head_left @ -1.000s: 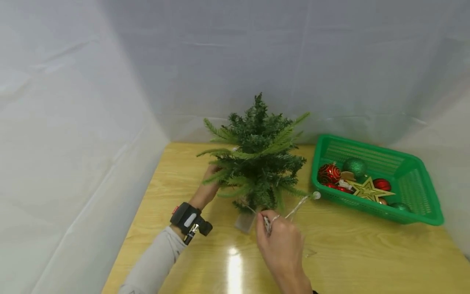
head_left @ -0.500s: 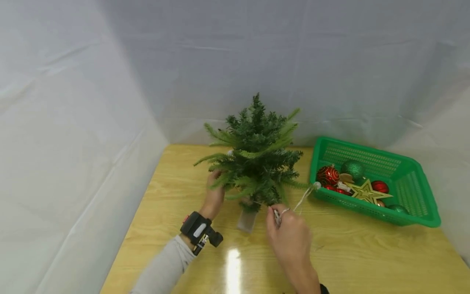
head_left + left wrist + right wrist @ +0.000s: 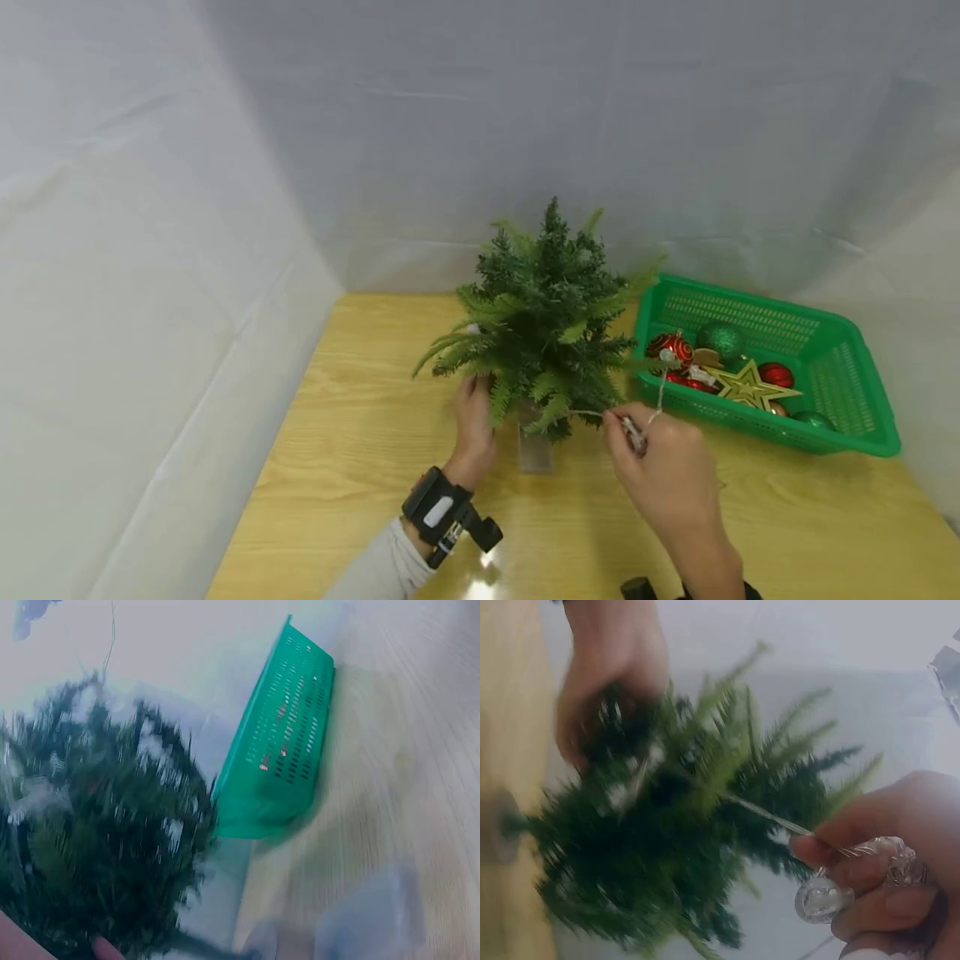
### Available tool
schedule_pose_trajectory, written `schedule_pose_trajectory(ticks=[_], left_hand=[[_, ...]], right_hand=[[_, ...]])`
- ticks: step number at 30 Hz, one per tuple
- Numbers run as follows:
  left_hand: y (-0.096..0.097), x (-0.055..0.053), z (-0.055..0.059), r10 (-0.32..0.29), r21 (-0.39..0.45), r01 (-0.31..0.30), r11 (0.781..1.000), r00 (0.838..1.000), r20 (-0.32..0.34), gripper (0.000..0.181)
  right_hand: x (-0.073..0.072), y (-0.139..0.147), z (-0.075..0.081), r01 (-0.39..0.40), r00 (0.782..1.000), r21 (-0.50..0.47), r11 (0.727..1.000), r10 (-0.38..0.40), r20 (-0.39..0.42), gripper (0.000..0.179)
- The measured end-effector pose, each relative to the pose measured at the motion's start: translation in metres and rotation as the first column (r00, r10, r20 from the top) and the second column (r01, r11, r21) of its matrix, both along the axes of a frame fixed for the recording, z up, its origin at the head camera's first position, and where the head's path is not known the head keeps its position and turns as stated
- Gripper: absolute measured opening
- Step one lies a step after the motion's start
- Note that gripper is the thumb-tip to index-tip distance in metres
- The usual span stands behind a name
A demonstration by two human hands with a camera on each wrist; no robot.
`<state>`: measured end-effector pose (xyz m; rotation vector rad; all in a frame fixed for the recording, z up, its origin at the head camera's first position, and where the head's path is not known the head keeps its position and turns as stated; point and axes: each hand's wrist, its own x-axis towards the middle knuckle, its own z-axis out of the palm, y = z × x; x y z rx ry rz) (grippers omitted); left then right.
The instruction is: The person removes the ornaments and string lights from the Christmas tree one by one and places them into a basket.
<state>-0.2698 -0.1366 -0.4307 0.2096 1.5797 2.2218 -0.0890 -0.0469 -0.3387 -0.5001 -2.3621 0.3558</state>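
A small green Christmas tree (image 3: pixel 543 325) stands on a pale grey block-like base (image 3: pixel 536 452) on the wooden table. Its left side is held low among the branches by my left hand (image 3: pixel 474 429), whose fingertips are partly hidden by needles. To the right of the tree, my right hand (image 3: pixel 671 467) grips a bunched string of lights (image 3: pixel 633 435) in curled fingers. From that bunch a thin clear strand runs taut into the lower branches. A round clear bulb (image 3: pixel 821 900) hangs beside the right fingers in the right wrist view.
A green plastic basket (image 3: pixel 277 742) stands right of the tree. Inside lie a gold star (image 3: pixel 752 389), a patterned red bauble (image 3: pixel 667 348), a glittery green bauble (image 3: pixel 722 340) and other ornaments. White sheeting (image 3: pixel 480 125) closes off the back and left side.
The tree has turned and shifted slightly right, its base moving with it. Both hands have moved right, the right one drawing the light strand farther out from the branches.
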Motion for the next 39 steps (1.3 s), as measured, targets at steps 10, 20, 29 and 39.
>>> schedule_pose_trajectory(ticks=[10,20,29,39], left_hand=[[-0.004,-0.007,-0.003,-0.116,-0.024,0.115,0.993,0.993,-0.017,0.050],[-0.007,-0.007,-0.006,-0.140,-0.053,0.135,0.989,0.986,-0.090,0.058],[-0.011,-0.009,-0.007,-0.184,-0.069,0.180,0.981,0.980,-0.073,0.058],[-0.024,-0.014,-0.006,-0.417,0.043,0.416,0.908,0.909,0.021,0.045]], right_hand=[[0.011,0.059,0.004,0.085,0.909,0.129,0.988,-0.130,0.397,0.030],[-0.010,0.089,-0.006,0.265,0.900,0.113,0.958,-0.287,0.327,0.081],[-0.008,0.076,0.002,0.119,0.854,-0.088,0.989,-0.057,0.517,0.045],[0.024,0.038,0.008,-0.178,0.749,-0.494,0.851,0.444,0.493,0.031]])
